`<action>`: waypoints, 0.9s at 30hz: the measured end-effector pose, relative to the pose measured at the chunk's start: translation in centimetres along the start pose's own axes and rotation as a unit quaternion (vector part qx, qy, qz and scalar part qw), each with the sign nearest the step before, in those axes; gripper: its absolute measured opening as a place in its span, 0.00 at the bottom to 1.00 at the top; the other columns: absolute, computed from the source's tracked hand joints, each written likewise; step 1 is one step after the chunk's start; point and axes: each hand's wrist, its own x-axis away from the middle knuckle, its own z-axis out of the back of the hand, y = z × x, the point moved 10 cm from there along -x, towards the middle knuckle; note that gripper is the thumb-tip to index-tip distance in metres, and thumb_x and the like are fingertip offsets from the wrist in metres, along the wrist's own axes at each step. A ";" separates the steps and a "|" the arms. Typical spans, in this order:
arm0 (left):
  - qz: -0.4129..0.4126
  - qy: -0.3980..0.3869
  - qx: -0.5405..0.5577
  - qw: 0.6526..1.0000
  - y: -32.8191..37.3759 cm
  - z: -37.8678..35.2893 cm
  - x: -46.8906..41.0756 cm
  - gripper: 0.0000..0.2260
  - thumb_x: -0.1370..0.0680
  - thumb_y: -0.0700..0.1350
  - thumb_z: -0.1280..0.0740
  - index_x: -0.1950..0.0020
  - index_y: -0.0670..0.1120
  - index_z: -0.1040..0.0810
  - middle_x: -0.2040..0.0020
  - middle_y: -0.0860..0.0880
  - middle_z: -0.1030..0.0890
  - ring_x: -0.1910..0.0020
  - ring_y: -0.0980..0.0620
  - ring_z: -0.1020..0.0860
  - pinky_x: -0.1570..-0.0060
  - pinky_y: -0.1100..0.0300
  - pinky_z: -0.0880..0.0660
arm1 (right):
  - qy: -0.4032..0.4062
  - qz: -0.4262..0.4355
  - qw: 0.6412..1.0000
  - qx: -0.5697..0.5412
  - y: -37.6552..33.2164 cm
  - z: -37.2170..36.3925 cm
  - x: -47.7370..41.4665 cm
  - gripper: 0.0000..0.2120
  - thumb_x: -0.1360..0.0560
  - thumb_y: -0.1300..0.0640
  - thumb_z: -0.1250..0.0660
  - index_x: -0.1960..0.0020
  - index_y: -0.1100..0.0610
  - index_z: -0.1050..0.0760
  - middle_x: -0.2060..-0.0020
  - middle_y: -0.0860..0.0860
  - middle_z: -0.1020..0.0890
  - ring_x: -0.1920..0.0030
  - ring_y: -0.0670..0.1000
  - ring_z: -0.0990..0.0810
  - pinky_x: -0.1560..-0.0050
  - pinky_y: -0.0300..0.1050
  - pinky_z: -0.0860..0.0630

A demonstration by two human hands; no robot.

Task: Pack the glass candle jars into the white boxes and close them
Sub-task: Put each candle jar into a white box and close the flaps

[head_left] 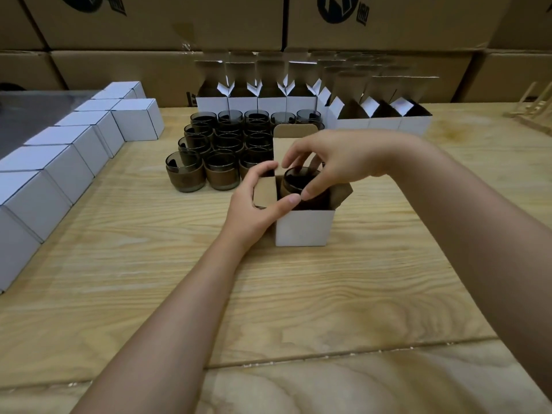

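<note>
An open white box (pixel 303 228) stands mid-table, its lid flap upright at the back. A dark glass candle jar (pixel 298 182) sits partly down inside it, rim still above the box edge. My right hand (pixel 331 158) arches over the jar with fingertips on its rim. My left hand (pixel 260 204) grips the box's left side flap, thumb on the front edge. Behind the box stand several more dark jars (pixel 222 144) in stacked rows.
Closed white boxes (pixel 64 156) run in a row along the left edge of the wooden table (pixel 298 294). Open white boxes (pixel 301 98) with raised flaps line the back. Large brown cartons (pixel 149 22) form a wall behind. A wooden rack (pixel 534 106) sits far right.
</note>
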 end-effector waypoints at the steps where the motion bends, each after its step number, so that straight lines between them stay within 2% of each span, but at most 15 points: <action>1: -0.003 -0.001 -0.003 1.000 0.0 0.0 0.0 0.36 0.36 0.63 0.31 0.32 0.47 0.29 0.36 0.52 0.25 0.39 0.66 0.28 0.50 0.78 0.33 | 0.010 -0.001 1.000 0.023 -0.1 -0.1 0.0 0.24 0.30 0.54 0.25 0.37 0.44 0.29 0.42 0.44 0.27 0.44 0.48 0.25 0.57 0.41 0.19; 5: -0.007 -0.004 0.001 1.000 0.2 -0.1 0.0 0.35 0.36 0.61 0.31 0.32 0.47 0.29 0.39 0.56 0.25 0.44 0.73 0.28 0.50 0.78 0.32 | 0.041 0.027 0.993 0.105 -0.8 -0.5 0.1 0.25 0.30 0.51 0.26 0.36 0.45 0.29 0.43 0.44 0.28 0.46 0.47 0.27 0.56 0.42 0.21; 12: -0.007 0.000 0.006 1.000 0.4 -0.1 0.1 0.34 0.36 0.61 0.31 0.33 0.47 0.30 0.41 0.58 0.26 0.47 0.73 0.27 0.50 0.75 0.30 | 0.002 0.041 0.988 0.152 -0.9 -2.3 0.0 0.22 0.25 0.56 0.31 0.33 0.47 0.29 0.39 0.48 0.31 0.40 0.51 0.29 0.40 0.50 0.26; 17: 0.001 0.004 0.001 1.000 0.3 -0.1 0.2 0.35 0.37 0.62 0.31 0.33 0.49 0.30 0.43 0.61 0.26 0.50 0.71 0.26 0.54 0.71 0.26 | -0.024 0.036 0.994 0.098 -0.7 -2.7 0.0 0.22 0.25 0.57 0.31 0.32 0.47 0.30 0.49 0.44 0.24 0.47 0.48 0.24 0.45 0.50 0.22; 20: 0.004 0.003 0.003 1.000 0.3 0.0 0.2 0.35 0.36 0.62 0.31 0.33 0.49 0.30 0.43 0.60 0.26 0.49 0.70 0.25 0.51 0.70 0.26 | -0.046 0.031 0.995 0.077 -0.4 -2.4 0.3 0.22 0.24 0.58 0.32 0.32 0.44 0.29 0.47 0.44 0.23 0.46 0.46 0.23 0.47 0.44 0.21; 22: -0.001 0.004 0.008 1.000 0.4 0.0 0.1 0.33 0.36 0.61 0.31 0.34 0.49 0.30 0.42 0.60 0.26 0.48 0.72 0.26 0.50 0.73 0.29 | 0.018 0.059 0.998 0.022 -0.4 -0.8 0.7 0.19 0.23 0.60 0.34 0.37 0.41 0.26 0.49 0.42 0.22 0.47 0.42 0.23 0.49 0.33 0.25; 24: -0.002 0.005 0.015 1.000 0.4 0.0 0.2 0.33 0.35 0.60 0.31 0.34 0.48 0.29 0.42 0.61 0.26 0.47 0.73 0.27 0.52 0.75 0.29 | 0.194 0.086 0.972 -0.101 0.4 2.4 1.9 0.19 0.22 0.65 0.39 0.43 0.43 0.23 0.53 0.42 0.20 0.49 0.40 0.22 0.49 0.31 0.26; 25: -0.001 0.006 0.019 1.000 0.3 0.0 0.2 0.34 0.35 0.60 0.30 0.33 0.47 0.29 0.42 0.62 0.26 0.47 0.73 0.26 0.54 0.74 0.28 | 0.297 0.090 0.934 -0.176 1.7 3.7 3.0 0.21 0.23 0.69 0.43 0.45 0.45 0.23 0.54 0.43 0.19 0.50 0.42 0.21 0.47 0.34 0.25; 27: 0.002 0.005 0.026 1.000 0.2 -0.1 0.3 0.34 0.35 0.60 0.30 0.32 0.47 0.29 0.42 0.63 0.26 0.48 0.71 0.25 0.56 0.72 0.26 | 0.454 0.066 0.828 -0.323 5.2 3.6 5.0 0.26 0.27 0.75 0.48 0.49 0.48 0.23 0.56 0.46 0.20 0.52 0.46 0.21 0.48 0.40 0.24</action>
